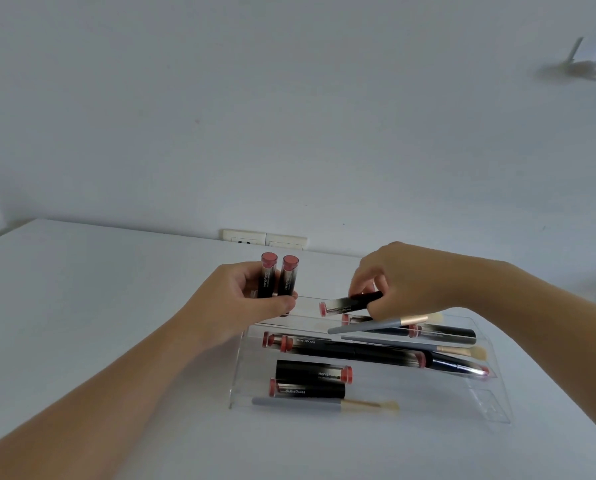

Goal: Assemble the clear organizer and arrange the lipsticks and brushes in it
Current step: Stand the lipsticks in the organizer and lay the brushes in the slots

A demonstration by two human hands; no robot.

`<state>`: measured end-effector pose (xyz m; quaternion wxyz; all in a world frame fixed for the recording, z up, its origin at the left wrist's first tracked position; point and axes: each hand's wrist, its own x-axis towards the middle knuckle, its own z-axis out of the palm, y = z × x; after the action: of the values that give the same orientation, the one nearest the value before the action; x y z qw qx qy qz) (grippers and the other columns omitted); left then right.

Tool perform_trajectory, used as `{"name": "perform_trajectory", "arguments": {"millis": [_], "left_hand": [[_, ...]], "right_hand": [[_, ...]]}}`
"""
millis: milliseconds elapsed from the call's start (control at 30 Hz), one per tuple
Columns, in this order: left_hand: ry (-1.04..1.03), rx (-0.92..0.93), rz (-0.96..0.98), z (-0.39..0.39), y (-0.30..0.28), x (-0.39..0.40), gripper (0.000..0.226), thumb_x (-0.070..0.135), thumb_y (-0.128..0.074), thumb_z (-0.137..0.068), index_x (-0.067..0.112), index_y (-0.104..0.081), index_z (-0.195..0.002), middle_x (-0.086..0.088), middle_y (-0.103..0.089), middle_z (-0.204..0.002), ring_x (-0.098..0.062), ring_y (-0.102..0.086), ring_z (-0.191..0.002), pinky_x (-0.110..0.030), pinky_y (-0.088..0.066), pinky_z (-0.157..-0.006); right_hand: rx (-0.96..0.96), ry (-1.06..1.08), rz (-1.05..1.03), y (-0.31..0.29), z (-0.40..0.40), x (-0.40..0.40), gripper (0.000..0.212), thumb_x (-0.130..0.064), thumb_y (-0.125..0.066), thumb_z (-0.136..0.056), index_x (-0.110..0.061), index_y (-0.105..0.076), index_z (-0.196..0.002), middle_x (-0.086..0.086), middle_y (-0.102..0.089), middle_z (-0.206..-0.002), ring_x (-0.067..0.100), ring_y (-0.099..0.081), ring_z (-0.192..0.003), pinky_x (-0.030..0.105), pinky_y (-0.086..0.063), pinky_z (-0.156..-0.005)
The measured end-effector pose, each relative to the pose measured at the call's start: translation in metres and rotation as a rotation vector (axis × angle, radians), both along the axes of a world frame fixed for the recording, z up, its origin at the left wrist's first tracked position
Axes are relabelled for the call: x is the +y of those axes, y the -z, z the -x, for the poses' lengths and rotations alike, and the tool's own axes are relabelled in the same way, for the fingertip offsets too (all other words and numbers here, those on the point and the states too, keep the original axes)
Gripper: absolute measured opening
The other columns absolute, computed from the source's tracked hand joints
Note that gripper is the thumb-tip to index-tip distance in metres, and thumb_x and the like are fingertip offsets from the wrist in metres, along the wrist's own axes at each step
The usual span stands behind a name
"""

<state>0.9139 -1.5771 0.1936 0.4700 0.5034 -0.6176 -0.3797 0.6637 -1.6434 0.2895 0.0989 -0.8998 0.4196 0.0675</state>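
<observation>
A clear stepped organizer point(490, 407) stands on the white table. Several black lipsticks with pink ends and grey-handled brushes lie flat across its tiers. My left hand point(241, 299) holds two lipsticks point(278, 277) upright at the organizer's back left corner. My right hand point(400, 278) pinches another lipstick point(348, 304) sideways over the top tier. Just below it a brush point(379, 323) rests across the upper step. A second brush point(324, 403) lies in the front tier, below two lipsticks point(310, 379).
The white table point(82, 306) meets a pale wall at the back. A wall socket plate point(265, 239) sits just behind the table edge. A blurred object point(580, 64) shows at the upper right.
</observation>
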Motion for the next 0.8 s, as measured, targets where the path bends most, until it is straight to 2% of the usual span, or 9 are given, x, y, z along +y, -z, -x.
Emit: {"name": "perform_trajectory", "arguments": {"millis": [100, 200, 333, 467, 533, 567, 633, 733, 800], "left_hand": [[-0.010, 0.004, 0.005, 0.001, -0.001, 0.001, 0.030, 0.048, -0.082, -0.065, 0.038, -0.079, -0.093, 0.005, -0.080, -0.097, -0.013, -0.076, -0.092, -0.040, -0.055, -0.099], [-0.015, 0.005, 0.003, 0.001, 0.000, 0.000, 0.035, 0.052, -0.081, -0.062, 0.036, -0.079, -0.093, 0.004, -0.080, -0.096, -0.014, -0.076, -0.092, -0.041, -0.056, -0.099], [-0.019, 0.011, -0.015, 0.000, 0.001, 0.000, 0.028, 0.042, -0.084, -0.068, 0.033, -0.080, -0.094, 0.005, -0.080, -0.097, -0.013, -0.076, -0.091, -0.040, -0.055, -0.099], [-0.011, 0.008, -0.021, -0.001, 0.001, 0.000, 0.018, 0.028, -0.085, -0.078, 0.033, -0.080, -0.094, 0.004, -0.080, -0.097, -0.014, -0.077, -0.091, -0.039, -0.055, -0.099], [-0.016, 0.003, -0.016, 0.000, 0.000, 0.000, 0.022, 0.035, -0.085, -0.073, 0.034, -0.080, -0.094, 0.004, -0.080, -0.096, -0.013, -0.077, -0.091, -0.039, -0.055, -0.098], [-0.017, -0.001, -0.014, 0.000, 0.000, 0.000, 0.025, 0.039, -0.085, -0.070, 0.034, -0.080, -0.094, 0.004, -0.080, -0.095, -0.013, -0.077, -0.090, -0.039, -0.056, -0.098], [-0.014, -0.002, -0.007, 0.000, 0.000, 0.000, 0.027, 0.040, -0.085, -0.069, 0.034, -0.080, -0.095, 0.004, -0.080, -0.094, -0.014, -0.077, -0.090, -0.041, -0.057, -0.097], [-0.018, -0.017, 0.002, 0.000, 0.000, -0.001, 0.031, 0.044, -0.084, -0.066, 0.035, -0.079, -0.095, 0.004, -0.080, -0.093, -0.015, -0.077, -0.088, -0.044, -0.057, -0.096], [-0.017, -0.023, 0.006, 0.000, 0.000, -0.002, 0.034, 0.046, -0.083, -0.065, 0.038, -0.078, -0.097, 0.006, -0.080, -0.095, -0.014, -0.076, -0.090, -0.044, -0.057, -0.096]], "right_hand": [[0.021, -0.013, 0.037, 0.001, -0.002, -0.003, 0.020, -0.037, -0.063, -0.076, -0.044, -0.068, -0.094, -0.028, -0.061, -0.084, -0.012, -0.055, -0.079, 0.017, -0.039, -0.065], [-0.035, -0.032, 0.044, -0.001, 0.000, -0.007, 0.017, -0.031, -0.067, -0.083, -0.040, -0.069, -0.097, -0.047, -0.056, -0.086, -0.020, -0.053, -0.084, 0.017, -0.039, -0.066], [-0.398, 0.080, -0.134, 0.001, 0.003, -0.006, 0.017, -0.018, -0.078, -0.081, -0.028, -0.072, -0.095, -0.019, -0.076, -0.091, 0.003, -0.072, -0.087, 0.031, -0.053, -0.088], [-0.617, 0.118, -0.276, 0.011, -0.009, 0.001, 0.020, -0.009, -0.077, -0.078, -0.018, -0.073, -0.096, -0.004, -0.080, -0.093, 0.017, -0.076, -0.093, 0.042, -0.053, -0.100], [-0.626, 0.128, -0.269, 0.016, -0.020, 0.003, 0.019, -0.016, -0.079, -0.074, -0.021, -0.075, -0.092, -0.001, -0.080, -0.091, 0.029, -0.075, -0.091, 0.043, -0.057, -0.094], [-0.624, 0.132, -0.269, 0.018, -0.025, 0.003, 0.019, -0.018, -0.079, -0.073, -0.022, -0.075, -0.092, 0.000, -0.080, -0.090, 0.030, -0.074, -0.083, 0.035, -0.060, -0.081], [-0.616, 0.120, -0.279, 0.021, -0.032, 0.005, 0.020, -0.019, -0.080, -0.074, -0.022, -0.077, -0.093, -0.001, -0.079, -0.086, 0.017, -0.064, -0.066, 0.022, -0.049, -0.059], [-0.583, 0.105, -0.266, 0.025, -0.041, 0.006, 0.022, -0.020, -0.081, -0.074, -0.025, -0.077, -0.095, -0.007, -0.079, -0.085, 0.032, -0.073, -0.081, 0.044, -0.058, -0.081], [-0.553, 0.091, -0.259, 0.028, -0.044, 0.007, 0.024, -0.022, -0.082, -0.073, -0.027, -0.076, -0.095, -0.009, -0.079, -0.086, 0.033, -0.072, -0.092, 0.054, -0.053, -0.094]]}}
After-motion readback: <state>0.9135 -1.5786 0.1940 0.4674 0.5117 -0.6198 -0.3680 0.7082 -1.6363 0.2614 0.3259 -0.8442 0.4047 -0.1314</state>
